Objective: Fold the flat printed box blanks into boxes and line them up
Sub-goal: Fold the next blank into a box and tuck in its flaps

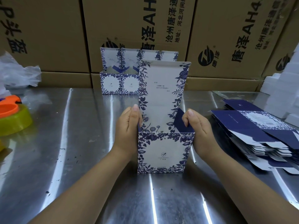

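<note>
A white box with blue floral print (163, 152) stands upright on the steel table, its tall lid flap raised. My left hand (127, 131) grips its left side, thumb up along the edge. My right hand (199, 130) holds the right side, thumb pressing the dark blue side flap inward. Behind it, several folded boxes (119, 83) stand in a row at the back with lids up. A fanned stack of flat blue-and-white blanks (258, 136) lies at the right.
Brown shipping cartons (137, 21) wall off the back of the steel table (80, 151). A yellow-green tape roll with an orange dispenser (13, 118) and crumpled clear plastic (17, 73) sit at the left. White foam blocks (284, 91) stand at the far right.
</note>
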